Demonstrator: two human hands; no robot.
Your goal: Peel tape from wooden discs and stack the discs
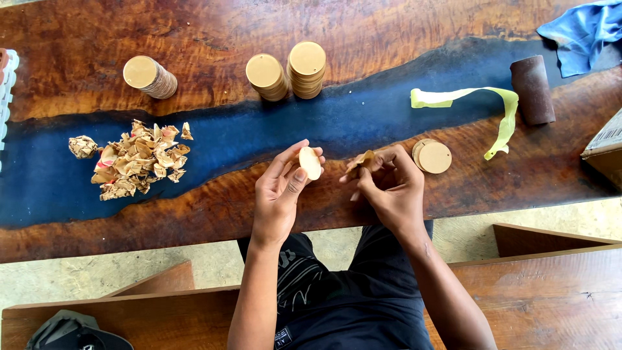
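My left hand (280,188) pinches a small pale wooden disc (310,162) by its edge, above the near side of the wooden table (214,201). My right hand (389,185) grips a crumpled brown strip of peeled paper (363,160) between its fingers, a little to the right of the disc. Two more flat discs (433,156) lie overlapped on the table just right of my right hand.
Stacks of round discs (150,76) (267,76) (306,69) stand at the back. A heap of crumpled paper scraps (137,161) lies left. A yellow-green strip (483,104), a brown cylinder (532,89), a blue cloth (583,31) and a cardboard box corner (606,146) sit right.
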